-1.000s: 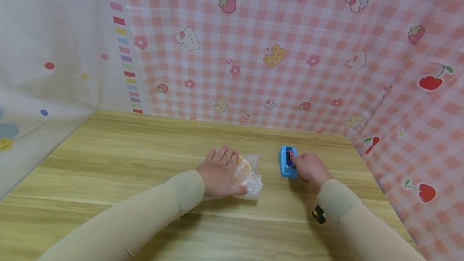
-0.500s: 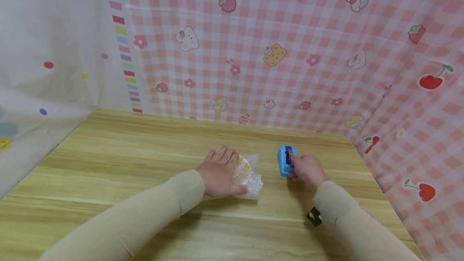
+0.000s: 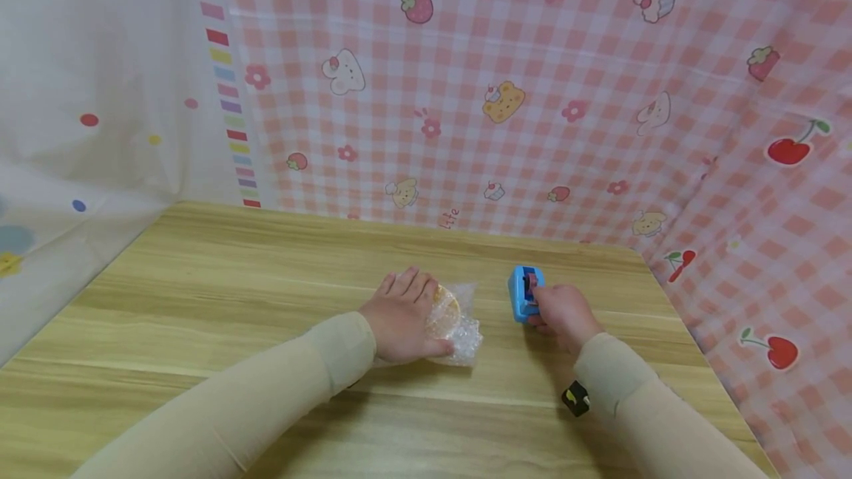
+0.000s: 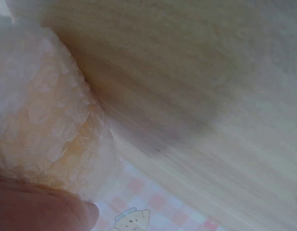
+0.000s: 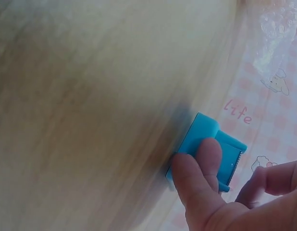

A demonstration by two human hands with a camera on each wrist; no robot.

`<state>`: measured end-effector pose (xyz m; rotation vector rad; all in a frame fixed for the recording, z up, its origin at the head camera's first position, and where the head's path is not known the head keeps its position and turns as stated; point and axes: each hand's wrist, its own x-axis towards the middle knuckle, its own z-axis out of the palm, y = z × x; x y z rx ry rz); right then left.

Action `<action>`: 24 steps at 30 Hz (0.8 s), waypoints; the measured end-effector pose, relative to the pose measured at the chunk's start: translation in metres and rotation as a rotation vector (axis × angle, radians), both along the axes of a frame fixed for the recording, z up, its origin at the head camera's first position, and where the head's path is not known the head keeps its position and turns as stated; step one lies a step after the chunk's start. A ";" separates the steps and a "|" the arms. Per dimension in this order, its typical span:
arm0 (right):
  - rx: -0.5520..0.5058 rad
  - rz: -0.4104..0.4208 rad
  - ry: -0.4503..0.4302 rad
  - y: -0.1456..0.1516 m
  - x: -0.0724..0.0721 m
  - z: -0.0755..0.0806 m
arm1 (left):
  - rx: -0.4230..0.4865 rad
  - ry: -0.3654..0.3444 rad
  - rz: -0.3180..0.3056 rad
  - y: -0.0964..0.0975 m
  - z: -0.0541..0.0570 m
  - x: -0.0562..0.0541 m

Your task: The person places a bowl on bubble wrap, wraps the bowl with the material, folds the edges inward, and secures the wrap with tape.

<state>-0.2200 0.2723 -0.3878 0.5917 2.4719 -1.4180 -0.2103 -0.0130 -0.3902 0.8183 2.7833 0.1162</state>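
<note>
The person's two hands were well apart over the pale wood-grain table (image 3: 266,265). The left hand (image 3: 401,320) lay palm down, fingers straight, on a clear bubble-wrap bundle (image 3: 464,342) with something round and yellow-orange showing through the plastic. The bundle sat near the middle of the table. Off to its right, the right hand (image 3: 564,314) gripped a bright blue plastic tape dispenser (image 3: 519,304) with a toothed cutting edge; whether its base touched the wood I couldn't tell. A small black block (image 3: 576,398) showed beside the right cream sleeve (image 3: 615,372). Pink-and-white checked cloth (image 3: 373,43) hung behind.
</note>
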 end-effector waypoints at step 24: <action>-0.048 0.087 -0.004 0.006 0.004 0.003 | 0.003 0.001 -0.001 0.000 -0.001 -0.001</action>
